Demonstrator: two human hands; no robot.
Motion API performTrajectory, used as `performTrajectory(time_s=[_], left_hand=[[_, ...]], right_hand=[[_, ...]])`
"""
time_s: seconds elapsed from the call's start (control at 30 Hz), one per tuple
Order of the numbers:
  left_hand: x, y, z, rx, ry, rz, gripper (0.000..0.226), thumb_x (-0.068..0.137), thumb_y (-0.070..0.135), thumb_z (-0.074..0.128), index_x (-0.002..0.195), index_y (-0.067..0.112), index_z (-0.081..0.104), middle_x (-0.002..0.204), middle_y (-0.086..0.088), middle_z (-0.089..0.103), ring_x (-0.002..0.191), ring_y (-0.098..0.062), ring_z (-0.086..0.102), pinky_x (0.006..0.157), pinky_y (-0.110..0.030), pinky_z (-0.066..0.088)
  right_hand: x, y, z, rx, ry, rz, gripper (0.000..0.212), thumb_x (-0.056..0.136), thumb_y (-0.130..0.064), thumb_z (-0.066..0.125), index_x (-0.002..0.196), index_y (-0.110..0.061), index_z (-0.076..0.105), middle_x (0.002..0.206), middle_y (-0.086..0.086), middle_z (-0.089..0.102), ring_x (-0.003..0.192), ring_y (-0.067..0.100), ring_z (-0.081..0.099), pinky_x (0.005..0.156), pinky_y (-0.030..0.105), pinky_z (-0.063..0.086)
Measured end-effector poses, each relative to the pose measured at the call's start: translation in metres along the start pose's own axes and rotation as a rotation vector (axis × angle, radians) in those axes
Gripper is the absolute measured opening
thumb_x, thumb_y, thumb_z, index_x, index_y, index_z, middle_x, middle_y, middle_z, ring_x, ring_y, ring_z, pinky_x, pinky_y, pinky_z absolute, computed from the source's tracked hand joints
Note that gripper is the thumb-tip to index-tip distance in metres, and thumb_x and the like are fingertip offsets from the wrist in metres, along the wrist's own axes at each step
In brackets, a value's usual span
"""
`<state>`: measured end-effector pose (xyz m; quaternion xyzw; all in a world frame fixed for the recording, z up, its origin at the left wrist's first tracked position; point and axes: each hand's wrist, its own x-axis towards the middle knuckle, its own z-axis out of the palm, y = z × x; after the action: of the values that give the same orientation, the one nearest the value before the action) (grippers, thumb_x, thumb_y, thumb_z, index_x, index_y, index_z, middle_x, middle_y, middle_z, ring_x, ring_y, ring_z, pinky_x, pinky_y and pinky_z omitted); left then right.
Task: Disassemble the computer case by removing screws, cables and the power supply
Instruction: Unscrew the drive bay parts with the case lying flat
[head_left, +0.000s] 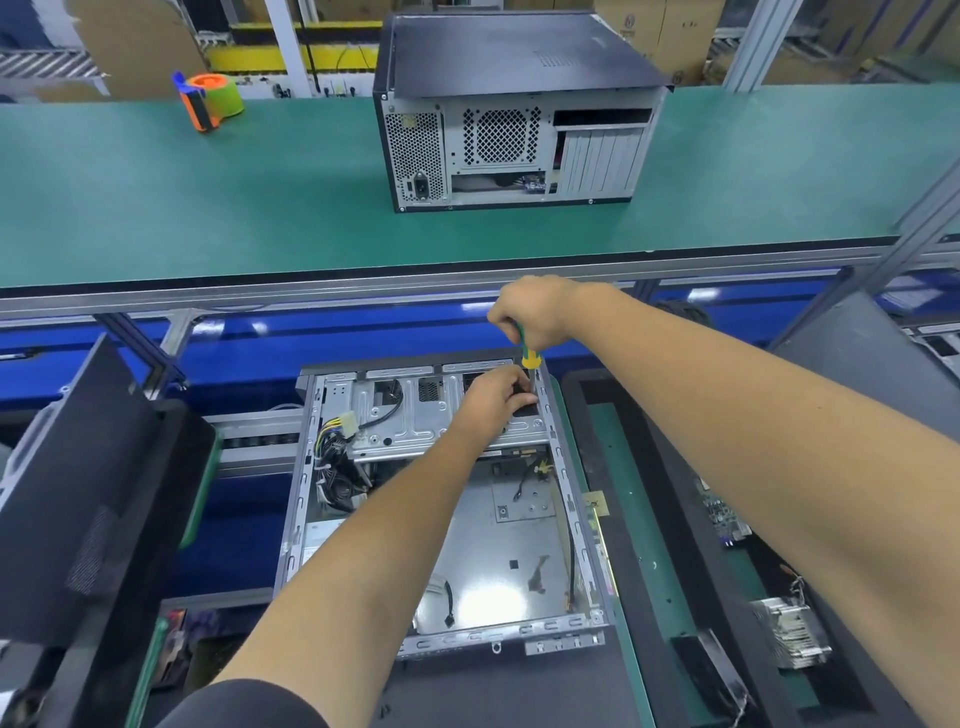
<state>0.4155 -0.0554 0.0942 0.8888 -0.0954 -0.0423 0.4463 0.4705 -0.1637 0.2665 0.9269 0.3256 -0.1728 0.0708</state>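
Green bench (208, 208) carries 1 closed case (511, 111) and a tape dispenser (208, 101), well apart. Nearer, the open case (519, 551) lies on a green-matted station (631, 499).

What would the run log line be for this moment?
step: unscrewing | right hand: grips screwdriver, upright | left hand: steadies shaft at open case far right corner | cables: still inside

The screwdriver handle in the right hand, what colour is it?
Green and yellow, on the screwdriver held by the right hand; head view.
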Motion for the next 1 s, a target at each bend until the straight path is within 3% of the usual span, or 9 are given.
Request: performTrajectory(time_s=[0.1, 0.23, 0.37, 0.5, 0.63, 0.83, 1.0], left_hand=[[0.001, 0.0, 0.0, 0.032, -0.001, 0.001, 0.017, 0.095, 0.014, 0.072, 0.104, 0.001, 0.069, 0.1, -0.009, 0.068, 0.092, -0.024, 0.06, 0.088, -0.037, 0.049], [0.0, -0.001, 0.001, 0.079, -0.004, 0.019, 0.015, 0.097, 0.017, 0.069, 0.102, 0.003, 0.068, 0.088, 0.001, 0.057, 0.082, -0.019, 0.051, 0.075, -0.031, 0.04], [0.0, 0.001, 0.0, 0.129, -0.027, 0.054, 0.015, 0.099, 0.017, 0.066, 0.105, 0.003, 0.067, 0.102, -0.008, 0.068, 0.093, -0.025, 0.06, 0.084, -0.036, 0.047], [-0.001, 0.001, 0.0, 0.142, -0.032, 0.064, 0.016, 0.1, 0.018, 0.064, 0.107, 0.004, 0.065, 0.107, -0.01, 0.068, 0.096, -0.027, 0.061, 0.086, -0.037, 0.046], [-0.003, 0.0, -0.001, 0.148, -0.024, 0.104, 0.015, 0.1, 0.017, 0.064, 0.108, 0.005, 0.064, 0.106, -0.009, 0.069, 0.094, -0.023, 0.06, 0.085, -0.036, 0.047], [-0.004, -0.002, -0.001, 0.119, -0.004, 0.105, 0.015, 0.099, 0.018, 0.067, 0.105, 0.004, 0.066, 0.095, -0.004, 0.066, 0.082, -0.017, 0.053, 0.078, -0.033, 0.047], [-0.003, -0.002, -0.001, 0.082, -0.017, 0.061, 0.015, 0.099, 0.02, 0.067, 0.105, 0.005, 0.067, 0.083, 0.007, 0.058, 0.072, -0.013, 0.051, 0.068, -0.03, 0.044]], right_hand=[[-0.001, 0.003, 0.0, 0.067, -0.01, 0.017, 0.029, 0.075, 0.005, 0.064, 0.076, -0.024, 0.059, 0.089, -0.003, 0.066, 0.08, 0.017, 0.056, 0.059, 0.027, 0.039], [-0.005, 0.006, 0.005, 0.265, -0.008, 0.149, 0.014, 0.073, -0.01, 0.074, 0.084, -0.015, 0.066, 0.073, 0.002, 0.071, 0.065, 0.015, 0.065, 0.057, 0.028, 0.049], [-0.004, 0.004, 0.009, 0.344, 0.009, 0.213, 0.013, 0.082, -0.025, 0.067, 0.08, -0.012, 0.062, 0.065, 0.009, 0.072, 0.048, 0.021, 0.067, 0.058, 0.032, 0.056], [-0.004, 0.008, 0.012, 0.466, 0.041, 0.298, 0.017, 0.093, -0.027, 0.057, 0.085, -0.014, 0.064, 0.068, 0.013, 0.074, 0.054, 0.026, 0.072, 0.059, 0.029, 0.054], [-0.006, 0.012, 0.014, 0.518, 0.075, 0.354, 0.019, 0.095, -0.023, 0.056, 0.086, -0.009, 0.063, 0.07, 0.018, 0.073, 0.056, 0.03, 0.072, 0.066, 0.037, 0.062], [-0.004, 0.011, 0.009, 0.469, 0.031, 0.317, 0.014, 0.087, -0.018, 0.061, 0.079, -0.007, 0.063, 0.067, 0.014, 0.071, 0.053, 0.027, 0.065, 0.063, 0.034, 0.057], [-0.002, 0.014, 0.009, 0.441, 0.014, 0.3, 0.002, 0.076, -0.011, 0.062, 0.075, -0.009, 0.061, 0.065, 0.011, 0.059, 0.061, 0.027, 0.052, 0.06, 0.031, 0.044]])
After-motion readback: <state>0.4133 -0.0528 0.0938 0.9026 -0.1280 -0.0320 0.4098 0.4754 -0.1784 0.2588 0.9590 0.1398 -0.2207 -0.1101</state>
